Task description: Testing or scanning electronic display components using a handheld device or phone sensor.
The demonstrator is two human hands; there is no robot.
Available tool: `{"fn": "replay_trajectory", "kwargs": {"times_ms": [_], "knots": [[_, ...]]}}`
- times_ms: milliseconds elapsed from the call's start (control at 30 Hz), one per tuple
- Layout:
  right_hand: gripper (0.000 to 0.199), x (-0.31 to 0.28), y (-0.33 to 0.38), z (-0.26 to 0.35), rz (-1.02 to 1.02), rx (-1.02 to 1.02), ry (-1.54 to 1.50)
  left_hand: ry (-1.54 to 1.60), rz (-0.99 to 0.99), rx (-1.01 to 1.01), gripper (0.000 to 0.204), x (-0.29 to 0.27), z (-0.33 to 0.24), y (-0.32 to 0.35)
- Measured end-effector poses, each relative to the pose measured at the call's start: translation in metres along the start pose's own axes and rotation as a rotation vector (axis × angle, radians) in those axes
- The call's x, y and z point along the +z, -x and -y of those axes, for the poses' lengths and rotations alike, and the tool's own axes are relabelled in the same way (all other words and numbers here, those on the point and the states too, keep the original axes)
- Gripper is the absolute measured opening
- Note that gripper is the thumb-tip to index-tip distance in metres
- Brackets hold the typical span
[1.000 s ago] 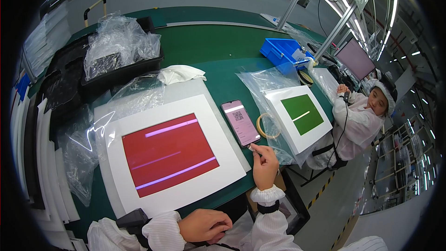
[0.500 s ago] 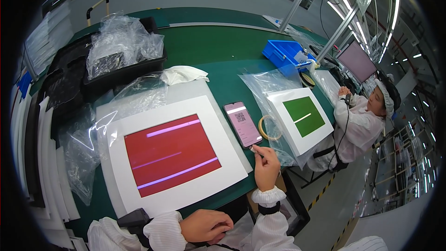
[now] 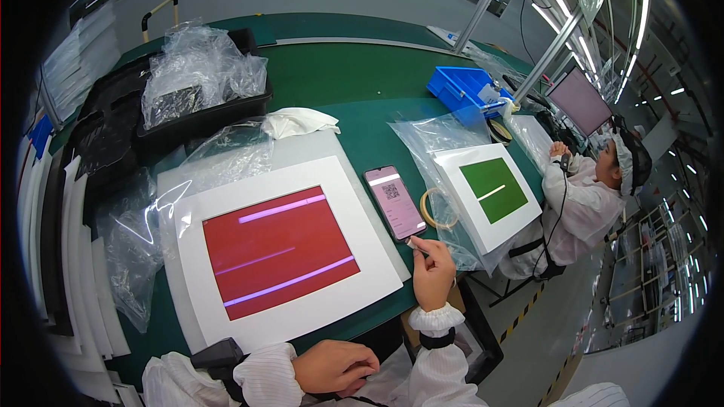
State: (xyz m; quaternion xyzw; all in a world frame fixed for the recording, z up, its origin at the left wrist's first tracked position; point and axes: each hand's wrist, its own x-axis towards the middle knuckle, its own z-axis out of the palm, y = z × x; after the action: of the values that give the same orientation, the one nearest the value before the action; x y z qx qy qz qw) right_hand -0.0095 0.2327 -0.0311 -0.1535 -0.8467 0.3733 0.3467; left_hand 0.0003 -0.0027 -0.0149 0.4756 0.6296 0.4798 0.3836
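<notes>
My right hand (image 3: 434, 275) is closed in a pinch on a small light-coloured piece (image 3: 411, 242), too small to name, just by the lower end of a phone (image 3: 395, 202). The phone lies face up with a lit screen bearing a square code. Left of it, a white-framed panel (image 3: 280, 250) shows a red screen with light reflections, resting on a pale foam sheet (image 3: 377, 237). Below the panel's near edge, my left hand (image 3: 335, 366) rests with its fingers curled in; nothing sticks out of it, and its palm is hidden.
To the right lie a tape roll (image 3: 439, 209) and a second white-framed panel (image 3: 494, 190) with a green screen, on clear plastic. A blue bin (image 3: 464, 89) stands behind. Far left, a black tray (image 3: 204, 118) holds crumpled plastic bags (image 3: 192, 68). A co-worker (image 3: 584, 196) sits at right.
My hands, the phone and the panels stay in place. The co-worker's head has turned slightly further away.
</notes>
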Motion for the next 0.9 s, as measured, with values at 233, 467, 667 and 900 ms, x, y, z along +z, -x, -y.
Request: {"fn": "replay_trajectory", "kwargs": {"times_ms": [233,467,667,900], "knots": [[0.025,-0.0017,0.0001,0.0003,0.007,0.013,-0.004,-0.003,-0.004,0.004,0.015,0.0015,0.0023,-0.0002],[0.028,-0.0024,0.0,0.0017,0.018,0.04,-0.05,-0.013,-0.006,-0.001,0.015,0.0013,0.0013,0.0],[0.028,-0.0021,-0.0001,0.0004,0.015,0.04,-0.056,-0.022,0.001,-0.006,0.015,0.0009,0.0013,0.0002],[0.023,-0.0008,-0.0006,0.0003,-0.003,0.055,-0.047,-0.028,0.006,-0.002,0.014,-0.0001,-0.0001,0.0]]}}
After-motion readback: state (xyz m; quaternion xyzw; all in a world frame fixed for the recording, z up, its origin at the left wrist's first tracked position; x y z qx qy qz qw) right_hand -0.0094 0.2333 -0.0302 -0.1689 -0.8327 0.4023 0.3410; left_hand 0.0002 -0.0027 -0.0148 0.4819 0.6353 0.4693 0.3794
